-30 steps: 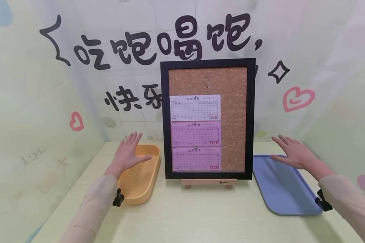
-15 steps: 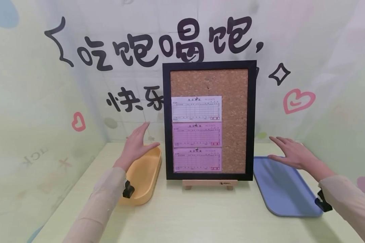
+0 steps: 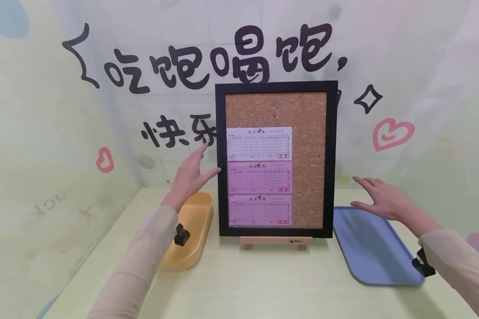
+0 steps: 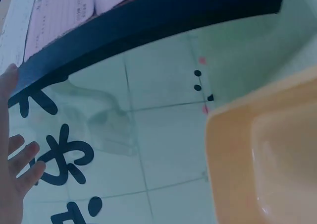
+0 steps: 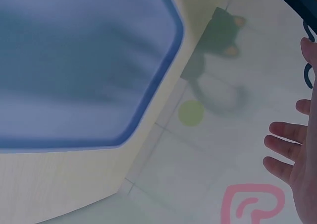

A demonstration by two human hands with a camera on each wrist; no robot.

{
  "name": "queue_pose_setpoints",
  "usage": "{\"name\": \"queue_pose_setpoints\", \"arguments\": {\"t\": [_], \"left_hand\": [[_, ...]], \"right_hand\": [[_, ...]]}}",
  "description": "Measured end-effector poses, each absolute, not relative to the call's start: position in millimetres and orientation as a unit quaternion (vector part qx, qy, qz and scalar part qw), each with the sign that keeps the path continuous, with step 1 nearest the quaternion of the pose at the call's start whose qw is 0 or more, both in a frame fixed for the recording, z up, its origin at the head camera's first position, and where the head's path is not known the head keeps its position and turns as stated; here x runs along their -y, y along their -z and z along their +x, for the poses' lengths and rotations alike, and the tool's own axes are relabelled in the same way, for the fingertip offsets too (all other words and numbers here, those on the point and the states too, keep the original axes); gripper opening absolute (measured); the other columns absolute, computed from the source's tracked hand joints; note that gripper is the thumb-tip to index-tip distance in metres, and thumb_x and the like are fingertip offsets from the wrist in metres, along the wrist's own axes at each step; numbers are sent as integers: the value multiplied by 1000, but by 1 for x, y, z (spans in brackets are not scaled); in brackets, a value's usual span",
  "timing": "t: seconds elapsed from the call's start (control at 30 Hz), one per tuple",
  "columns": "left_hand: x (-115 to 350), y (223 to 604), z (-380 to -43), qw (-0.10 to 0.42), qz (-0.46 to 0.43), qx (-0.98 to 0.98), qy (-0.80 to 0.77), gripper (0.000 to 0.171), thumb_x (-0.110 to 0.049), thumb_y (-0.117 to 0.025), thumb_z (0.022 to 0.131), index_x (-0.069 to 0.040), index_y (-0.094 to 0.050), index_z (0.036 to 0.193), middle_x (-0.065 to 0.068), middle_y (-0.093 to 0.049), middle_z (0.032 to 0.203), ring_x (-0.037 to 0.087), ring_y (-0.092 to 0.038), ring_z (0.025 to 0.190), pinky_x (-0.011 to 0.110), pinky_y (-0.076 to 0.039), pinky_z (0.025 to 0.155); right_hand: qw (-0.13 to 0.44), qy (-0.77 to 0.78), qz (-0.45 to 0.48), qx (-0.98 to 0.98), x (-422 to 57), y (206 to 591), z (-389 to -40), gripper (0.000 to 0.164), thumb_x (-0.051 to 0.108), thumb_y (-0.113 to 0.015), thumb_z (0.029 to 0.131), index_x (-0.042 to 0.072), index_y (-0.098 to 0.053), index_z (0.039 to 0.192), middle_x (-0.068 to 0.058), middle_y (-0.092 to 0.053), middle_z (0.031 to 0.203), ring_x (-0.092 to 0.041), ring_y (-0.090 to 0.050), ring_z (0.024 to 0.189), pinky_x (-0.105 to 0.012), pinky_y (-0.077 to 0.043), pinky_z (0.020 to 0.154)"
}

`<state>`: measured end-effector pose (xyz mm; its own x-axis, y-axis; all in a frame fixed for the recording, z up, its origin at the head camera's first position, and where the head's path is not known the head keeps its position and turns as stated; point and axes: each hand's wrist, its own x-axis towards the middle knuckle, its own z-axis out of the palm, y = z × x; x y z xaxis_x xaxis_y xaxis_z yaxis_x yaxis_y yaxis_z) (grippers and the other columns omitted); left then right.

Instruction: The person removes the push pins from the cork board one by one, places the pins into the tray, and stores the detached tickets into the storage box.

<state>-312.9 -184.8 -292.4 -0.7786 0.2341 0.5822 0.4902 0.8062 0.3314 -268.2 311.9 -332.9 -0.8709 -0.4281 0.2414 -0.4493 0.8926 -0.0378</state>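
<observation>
A black-framed cork board [image 3: 309, 146] stands upright on a small wooden easel [image 3: 276, 240]. Pinned down its left side are a white printed receipt slip [image 3: 259, 146] and, below it, two pinkish-purple ones, the middle slip [image 3: 260, 180] and the lowest slip [image 3: 260, 212], each with a silver pushpin. My left hand [image 3: 188, 180], fingers extended and thumb spread, has its thumb tip right at the frame's left edge; the left wrist view shows this hand [image 4: 14, 174] beside the frame too. My right hand [image 3: 385, 200] hovers over the blue tray's far end, fingers extended, holding nothing.
A deep yellow tray [image 3: 205, 230] sits left of the board, partly covered by my left forearm. The flat blue tray [image 3: 367, 252] lies to the right. Behind the table [image 3: 263, 283] rises a printed backdrop [image 3: 163, 26] with black lettering, and side walls flank it.
My left hand has moved up and right, from over the yellow tray to the board frame's left edge. The right hand is nearly still. The head view has shifted slightly.
</observation>
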Motion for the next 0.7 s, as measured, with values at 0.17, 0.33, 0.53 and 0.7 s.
{"name": "queue_pose_setpoints", "arguments": {"t": [0.17,0.33,0.53,0.7], "left_hand": [[173,284,-316,270,-213,909,235,77,-37,-66,82,-6,-28,142,17,-40,138,31,-47,115,45,-36,99],[164,277,-319,270,-208,912,228,76,-36,-63,83,-9,-26,143,17,-38,139,31,-41,122,45,-35,100],[158,272,-323,301,-205,906,217,67,-35,-62,85,-13,-32,141,16,-42,136,32,-38,125,48,-36,98],[154,270,-325,304,-206,905,214,68,-33,-63,84,-12,-31,140,17,-42,135,32,-39,124,46,-34,100]], "right_hand": [[126,-51,227,964,-312,331,-269,75,46,-59,82,-3,-36,134,-30,-46,124,-45,-43,112,-59,-40,85],[133,-57,233,961,-309,328,-268,74,43,-61,82,-3,-35,134,-29,-47,124,-45,-43,112,-59,-39,86],[139,-53,243,959,-304,324,-267,74,43,-62,82,-3,-36,134,-29,-48,122,-44,-44,111,-58,-39,86],[149,-61,246,956,-301,321,-267,72,38,-65,80,-3,-37,133,-28,-49,121,-44,-44,110,-58,-40,86]]}}
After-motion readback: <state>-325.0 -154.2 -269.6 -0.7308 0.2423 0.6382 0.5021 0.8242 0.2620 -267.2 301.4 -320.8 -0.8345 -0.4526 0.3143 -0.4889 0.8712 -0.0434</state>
